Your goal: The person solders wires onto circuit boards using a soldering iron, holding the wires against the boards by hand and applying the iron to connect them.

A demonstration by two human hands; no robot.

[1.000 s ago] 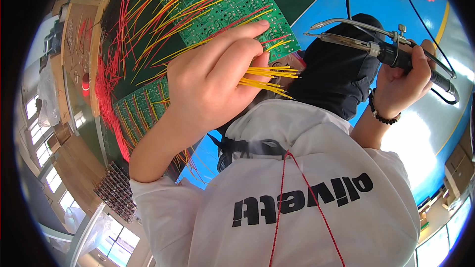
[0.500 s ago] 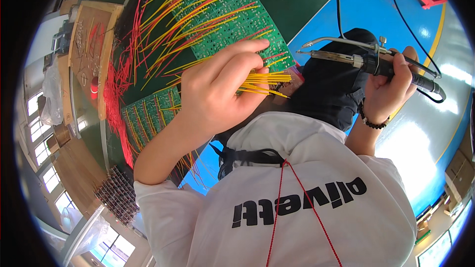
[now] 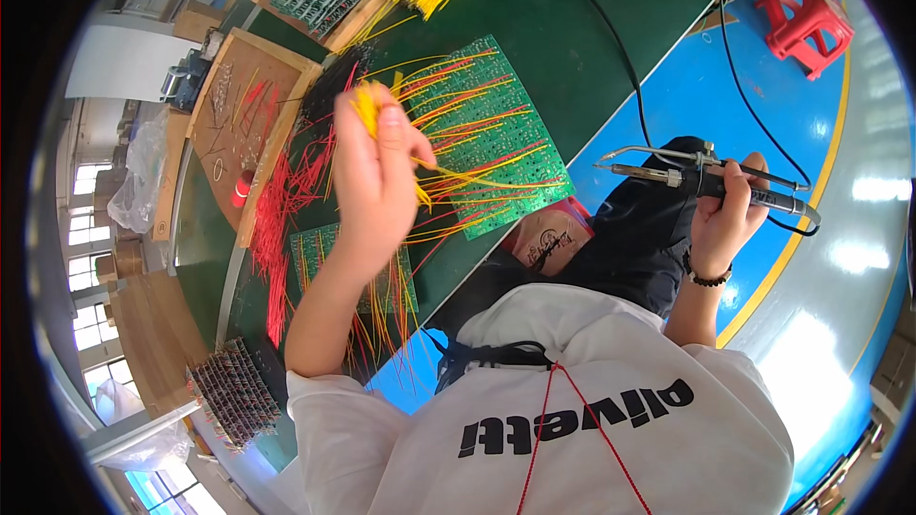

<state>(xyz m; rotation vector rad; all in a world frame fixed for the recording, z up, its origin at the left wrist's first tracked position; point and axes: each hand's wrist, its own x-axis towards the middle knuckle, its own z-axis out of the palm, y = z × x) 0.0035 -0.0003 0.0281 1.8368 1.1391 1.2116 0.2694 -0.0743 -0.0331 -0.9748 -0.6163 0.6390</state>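
Head view: left hand (image 3: 374, 172) pinches yellow wires (image 3: 367, 105) at eleven o'clock; right hand (image 3: 730, 219) grips soldering iron (image 3: 706, 181); green board (image 3: 487, 133) seemingly already wired, soldering apparently unfinished.

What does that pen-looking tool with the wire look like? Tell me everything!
The soldering iron is a long, thin tool with a black handle and a silvery metal front ending in a point. A thin curved metal tube runs along its top. A black cord trails from its back end. It lies nearly level, tip pointing left, raised above the blue floor beside the green table. Only the right hand grips it.
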